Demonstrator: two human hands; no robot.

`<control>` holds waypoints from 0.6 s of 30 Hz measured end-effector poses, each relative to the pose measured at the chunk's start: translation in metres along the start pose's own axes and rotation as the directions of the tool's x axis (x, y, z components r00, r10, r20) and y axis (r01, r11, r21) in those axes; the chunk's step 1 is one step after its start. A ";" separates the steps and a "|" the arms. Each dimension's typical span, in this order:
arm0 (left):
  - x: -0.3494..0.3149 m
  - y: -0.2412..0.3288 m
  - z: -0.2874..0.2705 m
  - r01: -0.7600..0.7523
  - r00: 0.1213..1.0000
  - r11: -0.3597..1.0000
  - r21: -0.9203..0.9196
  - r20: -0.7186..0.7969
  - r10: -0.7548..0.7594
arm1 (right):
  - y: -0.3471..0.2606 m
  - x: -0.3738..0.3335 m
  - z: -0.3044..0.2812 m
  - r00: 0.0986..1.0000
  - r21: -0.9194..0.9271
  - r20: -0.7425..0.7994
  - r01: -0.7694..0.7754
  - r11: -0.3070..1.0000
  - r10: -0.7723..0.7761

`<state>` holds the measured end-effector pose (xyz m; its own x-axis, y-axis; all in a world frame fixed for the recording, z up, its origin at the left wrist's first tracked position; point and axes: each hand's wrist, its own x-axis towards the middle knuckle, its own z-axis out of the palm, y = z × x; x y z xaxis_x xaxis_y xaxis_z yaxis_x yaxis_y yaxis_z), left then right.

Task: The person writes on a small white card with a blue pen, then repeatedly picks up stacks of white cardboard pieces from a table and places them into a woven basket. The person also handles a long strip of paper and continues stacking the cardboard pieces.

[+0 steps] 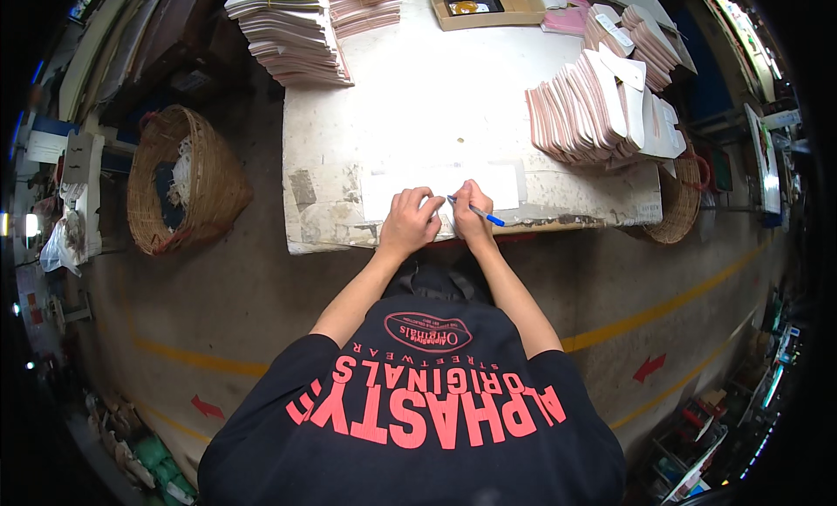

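Note:
A blue pen point(486, 216) is gripped in my right hand point(472, 217), slanting down to the right across the front of the fist. Under both hands, at the near edge of the worktable point(331, 218), lies a white sheet point(379, 203), overexposed so that no marks on it can be made out. My left hand point(410, 223) rests on the sheet with its fingers bent and somewhat apart, holding nothing that I can see. Its thumb and index finger come close to my right fingertips.
Tall stacks of pinkish-white folded pieces point(288, 31) stand at the table's far left. More such pieces point(580, 105) lean in a row on the right. A cardboard tray point(523, 5) lies at the back. Wicker baskets point(222, 188) flank the table, one each side.

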<state>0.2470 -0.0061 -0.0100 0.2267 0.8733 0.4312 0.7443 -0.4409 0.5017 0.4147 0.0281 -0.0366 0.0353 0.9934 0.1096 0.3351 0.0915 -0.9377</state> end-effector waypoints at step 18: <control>0.001 0.002 0.000 0.013 0.998 0.997 0.080 0.066 -0.019 | -0.011 0.001 -0.001 1.000 -0.015 0.021 0.012 1.000 -0.011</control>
<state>0.2482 -0.0059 -0.0084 0.2535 0.8932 0.3714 0.7954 -0.4110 0.4455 0.4119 0.0282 -0.0255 0.0119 0.9935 0.1135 0.3495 0.1022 -0.9313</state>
